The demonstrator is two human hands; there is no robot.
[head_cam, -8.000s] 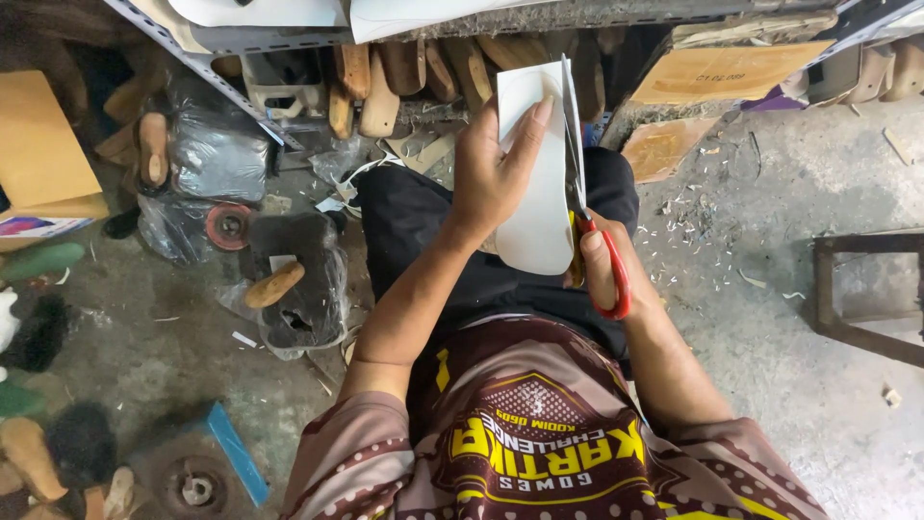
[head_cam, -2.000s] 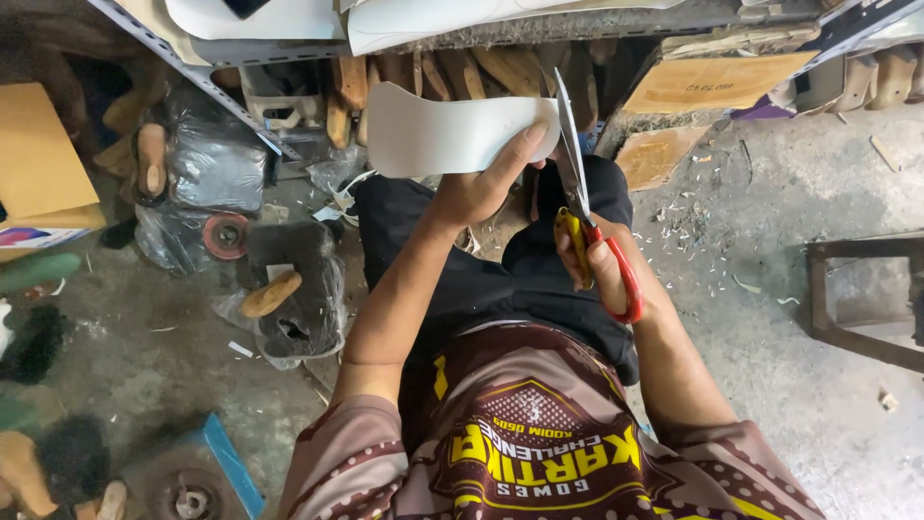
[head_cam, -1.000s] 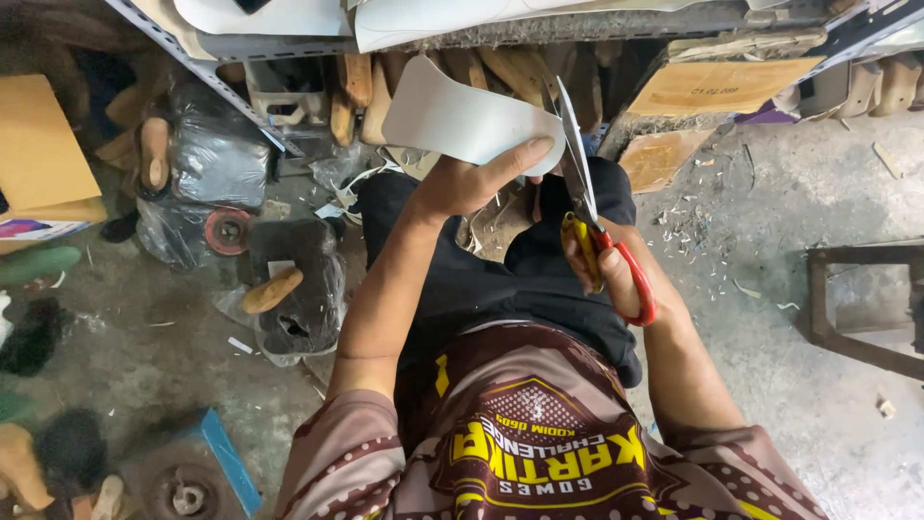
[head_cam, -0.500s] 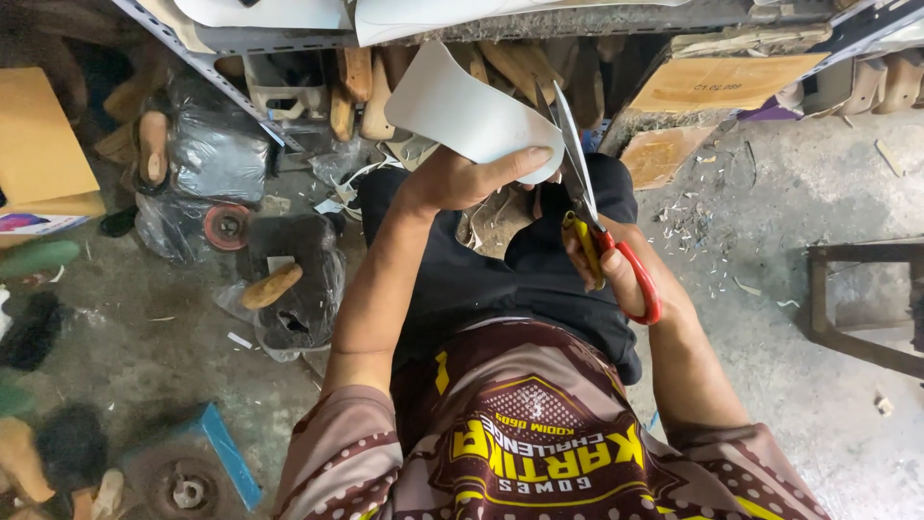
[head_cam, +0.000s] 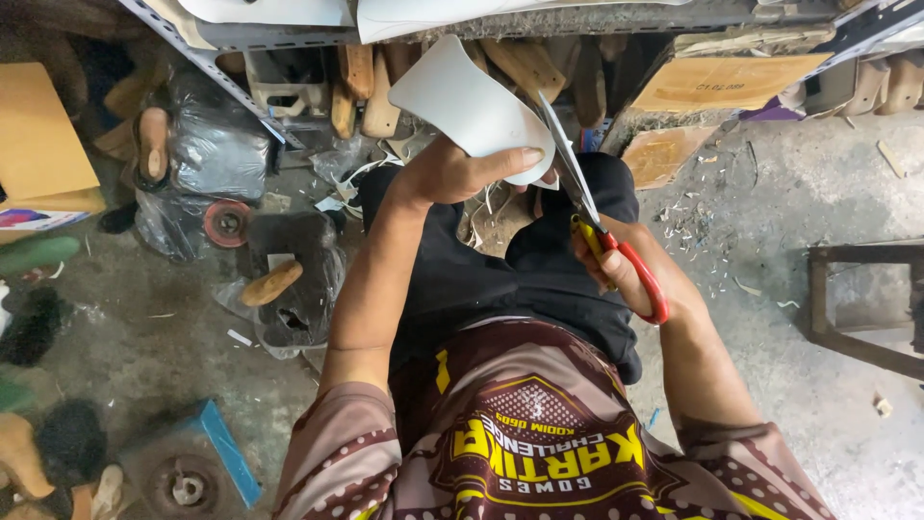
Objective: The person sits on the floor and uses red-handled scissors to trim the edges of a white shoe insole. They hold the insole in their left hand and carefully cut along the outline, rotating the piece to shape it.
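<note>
White sheet (head_cam: 472,101) gripped left (head_cam: 452,173); scissors (head_cam: 602,226) clenched right (head_cam: 616,265).

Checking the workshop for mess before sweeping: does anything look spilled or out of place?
Yes. Pale scraps lie scattered on the concrete floor to the right of the person's knees, beside the right hand holding the scissors. Nothing looks damaged.

Floor (head_cam: 799,173): grey concrete with small scraps, on the right.
Shelf (head_cam: 577,19): metal, at the far edge.
Stool (head_cam: 857,299): dark wood, far right.
Box (head_cam: 38,135): cardboard, far left.
</note>
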